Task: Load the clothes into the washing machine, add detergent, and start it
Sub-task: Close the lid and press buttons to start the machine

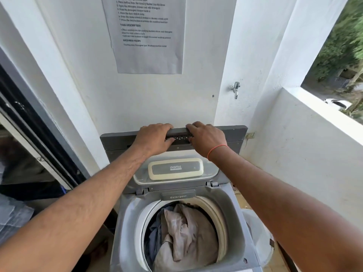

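The washer (176, 222) is grey, its lid (225, 134) darker grey with a cream panel (175, 169). Beige and blue-grey clothes (184, 238) fill the white-rimmed drum. An orange band (217, 149) circles the right wrist. The walls (167, 99) are white, the paper (147, 34) pale grey with black print.

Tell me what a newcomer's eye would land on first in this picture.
First, the left hand and right hand, side by side gripping the top edge of the raised lid of the washing machine at centre. Below them the open drum holds crumpled clothes, beige over dark blue, under the drawer marked Detergent. A printed instruction sheet hangs on the wall above.
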